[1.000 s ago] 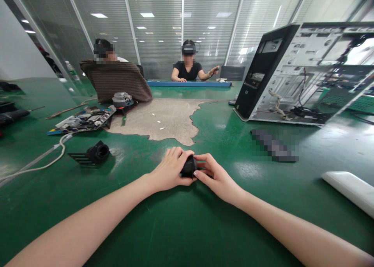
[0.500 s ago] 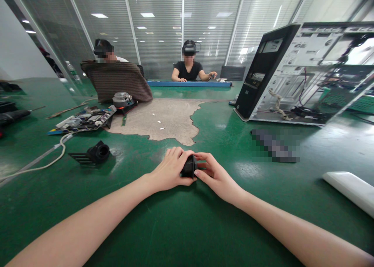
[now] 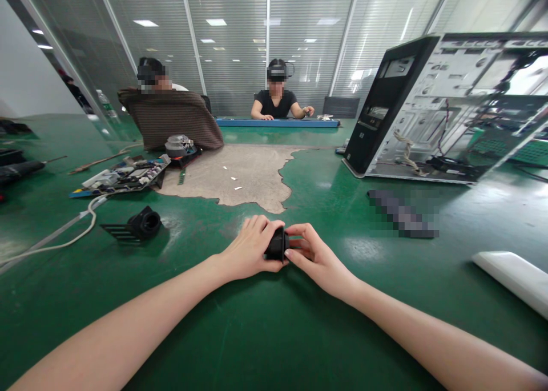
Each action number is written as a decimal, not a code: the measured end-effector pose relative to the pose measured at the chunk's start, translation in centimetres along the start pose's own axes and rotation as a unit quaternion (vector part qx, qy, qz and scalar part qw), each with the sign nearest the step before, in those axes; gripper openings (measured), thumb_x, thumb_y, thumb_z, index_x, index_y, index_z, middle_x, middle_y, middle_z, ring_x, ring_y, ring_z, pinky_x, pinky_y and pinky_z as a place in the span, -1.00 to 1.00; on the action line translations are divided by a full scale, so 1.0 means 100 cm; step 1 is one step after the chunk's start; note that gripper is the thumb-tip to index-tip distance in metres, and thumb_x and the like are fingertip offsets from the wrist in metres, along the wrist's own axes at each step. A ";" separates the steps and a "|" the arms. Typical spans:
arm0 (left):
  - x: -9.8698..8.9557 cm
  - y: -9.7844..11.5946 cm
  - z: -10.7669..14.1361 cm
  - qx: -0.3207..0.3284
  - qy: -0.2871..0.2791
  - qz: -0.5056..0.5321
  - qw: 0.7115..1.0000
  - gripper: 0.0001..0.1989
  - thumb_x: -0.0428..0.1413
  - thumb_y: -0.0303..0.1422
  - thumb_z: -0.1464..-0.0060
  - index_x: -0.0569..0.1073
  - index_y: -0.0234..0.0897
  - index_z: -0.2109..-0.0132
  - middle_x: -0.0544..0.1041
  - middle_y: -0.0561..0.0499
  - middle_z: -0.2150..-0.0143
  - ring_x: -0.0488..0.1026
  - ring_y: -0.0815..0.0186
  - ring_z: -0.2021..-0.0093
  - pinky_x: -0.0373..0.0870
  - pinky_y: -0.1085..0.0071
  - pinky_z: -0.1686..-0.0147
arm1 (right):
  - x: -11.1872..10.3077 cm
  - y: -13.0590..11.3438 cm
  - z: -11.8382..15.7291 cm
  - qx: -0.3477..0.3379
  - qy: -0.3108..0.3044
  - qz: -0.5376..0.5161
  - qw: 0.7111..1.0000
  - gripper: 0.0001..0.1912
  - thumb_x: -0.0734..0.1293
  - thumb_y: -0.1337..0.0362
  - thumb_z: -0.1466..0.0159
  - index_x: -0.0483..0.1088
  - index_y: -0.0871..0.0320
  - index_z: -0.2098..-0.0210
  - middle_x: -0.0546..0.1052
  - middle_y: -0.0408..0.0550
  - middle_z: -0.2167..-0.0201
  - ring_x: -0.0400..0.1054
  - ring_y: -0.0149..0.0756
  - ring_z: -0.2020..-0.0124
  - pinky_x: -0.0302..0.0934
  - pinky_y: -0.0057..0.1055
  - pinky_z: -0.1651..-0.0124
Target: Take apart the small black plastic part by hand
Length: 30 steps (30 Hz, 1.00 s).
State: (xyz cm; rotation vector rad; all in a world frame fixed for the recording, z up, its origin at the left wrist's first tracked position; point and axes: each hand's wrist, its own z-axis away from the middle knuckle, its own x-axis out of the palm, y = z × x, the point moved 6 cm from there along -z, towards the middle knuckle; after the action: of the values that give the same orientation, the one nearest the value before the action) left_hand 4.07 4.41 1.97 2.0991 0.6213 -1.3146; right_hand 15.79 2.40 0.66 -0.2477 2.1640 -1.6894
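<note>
A small black plastic part [image 3: 276, 245] with a flange on its right side is held low over the green table [image 3: 265, 334]. My left hand [image 3: 252, 247] wraps round its left side, thumb on top. From the right, the curled fingers and thumb of my right hand [image 3: 315, 257] pinch its flanged end. The fingers cover much of the part, so its exact kind does not show. Left of my hands lies another black plastic piece [image 3: 143, 224], with a round opening and a slatted plate.
An open computer case [image 3: 372, 111] stands at right; a blurred dark object [image 3: 402, 215] lies before it. A white object [image 3: 509, 277] is at the right edge. Circuit board [image 3: 128, 177], cable [image 3: 81, 234] and brown cloth [image 3: 175, 117] lie left. Two people sit across the table.
My hands and the black part stay almost still. Across the table, the hand of the person in black has shifted slightly.
</note>
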 end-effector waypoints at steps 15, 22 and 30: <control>-0.001 0.000 0.000 0.000 0.004 0.004 1.000 -0.42 0.12 -0.16 0.13 0.16 -0.24 -0.03 0.24 -0.07 0.18 0.20 0.14 0.19 0.14 0.23 0.22 | 0.000 -0.001 0.000 -0.008 0.003 0.002 1.000 -0.80 0.22 0.33 -0.20 0.17 0.07 0.17 0.31 -0.08 0.17 0.32 -0.34 0.11 0.31 -0.31 0.09; -0.001 0.000 0.001 0.000 0.000 0.006 1.000 -0.40 0.14 -0.19 0.16 0.15 -0.23 -0.05 0.24 -0.06 0.18 0.20 0.13 0.18 0.14 0.23 0.21 | 0.001 -0.001 0.002 -0.010 -0.007 0.011 1.000 -0.74 0.23 0.36 -0.19 0.15 0.06 0.13 0.33 -0.07 0.13 0.31 -0.31 0.09 0.30 -0.29 0.06; -0.001 0.000 0.000 0.000 0.000 -0.005 1.000 -0.40 0.12 -0.15 0.14 0.16 -0.26 -0.04 0.24 -0.07 0.18 0.20 0.14 0.19 0.15 0.24 0.22 | 0.000 -0.001 0.001 -0.022 -0.001 0.008 1.000 -0.83 0.21 0.35 -0.21 0.17 0.07 0.20 0.29 -0.10 0.21 0.31 -0.33 0.10 0.32 -0.33 0.10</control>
State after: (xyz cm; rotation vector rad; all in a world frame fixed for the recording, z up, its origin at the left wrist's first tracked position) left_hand 4.07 4.41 2.03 2.0988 0.6324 -1.3205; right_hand 15.80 2.28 0.73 -0.2427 2.1971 -1.6344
